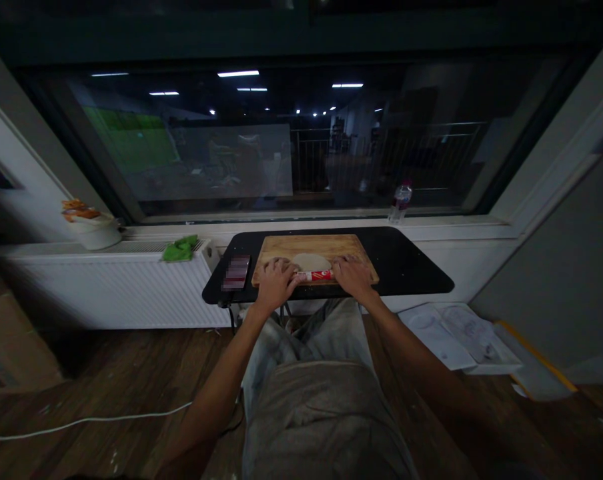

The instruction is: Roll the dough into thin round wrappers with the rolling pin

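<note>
A red-and-white tube (315,275) lies crosswise near the front of a wooden board (306,243). My left hand (276,281) is closed over its left end, and my right hand (352,273) over its right end. Just behind the tube, a pale, flat, rounded piece of dough (311,261) rests on the board, its front edge meeting the tube. Both tube ends are hidden under my hands. The board sits on a small black table (411,267).
A phone (236,272) lies on the table left of the board. On the windowsill stands a water bottle (400,203). A green cloth (180,249) and a white tub (96,232) are on the radiator (146,287). White packaging (456,337) lies on the floor at right.
</note>
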### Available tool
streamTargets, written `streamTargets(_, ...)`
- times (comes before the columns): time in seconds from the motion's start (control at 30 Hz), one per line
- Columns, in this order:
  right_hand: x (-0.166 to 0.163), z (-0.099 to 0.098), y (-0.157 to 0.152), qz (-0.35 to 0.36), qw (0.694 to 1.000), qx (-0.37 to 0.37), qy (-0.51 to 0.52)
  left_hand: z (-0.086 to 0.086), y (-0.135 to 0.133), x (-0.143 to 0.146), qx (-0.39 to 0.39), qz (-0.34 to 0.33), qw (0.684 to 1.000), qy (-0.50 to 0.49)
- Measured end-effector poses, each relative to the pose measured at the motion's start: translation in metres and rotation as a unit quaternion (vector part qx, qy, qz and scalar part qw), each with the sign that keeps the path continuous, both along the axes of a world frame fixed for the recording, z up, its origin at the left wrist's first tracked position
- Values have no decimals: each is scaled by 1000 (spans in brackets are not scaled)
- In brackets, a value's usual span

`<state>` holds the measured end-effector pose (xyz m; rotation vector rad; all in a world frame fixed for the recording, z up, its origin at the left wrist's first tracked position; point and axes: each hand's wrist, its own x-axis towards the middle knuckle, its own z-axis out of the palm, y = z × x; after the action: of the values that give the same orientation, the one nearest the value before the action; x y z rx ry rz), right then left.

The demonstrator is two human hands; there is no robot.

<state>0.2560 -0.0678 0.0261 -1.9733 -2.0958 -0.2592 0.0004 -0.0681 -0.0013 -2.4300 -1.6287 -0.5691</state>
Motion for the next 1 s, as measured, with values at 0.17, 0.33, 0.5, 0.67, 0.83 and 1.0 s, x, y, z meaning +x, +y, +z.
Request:
streamTargets(0.17, 3, -6, 5, 21, 1000, 2, 10, -3, -7, 3, -16, -30, 999, 25)
streamTargets(0.33, 11, -13, 4, 74, 993, 92, 21, -7, -6, 7, -14, -52, 998, 34)
streamTargets(0.5, 30, -17, 4, 217, 972, 86, -5, -6, -3, 7, -20, -63, 998, 20)
streamTargets(0.67, 38, -14, 8, 245, 968, 57, -1, -3, 2, 7, -13, -81, 997, -3)
streamTargets(0.83, 34, -6, 14, 237, 971, 37, 16, -1, 14, 5, -26, -89, 996, 7)
streamTargets(1.0, 35, -5, 19, 253, 967, 40, 3, 1, 24, 1, -45, -98, 994, 6)
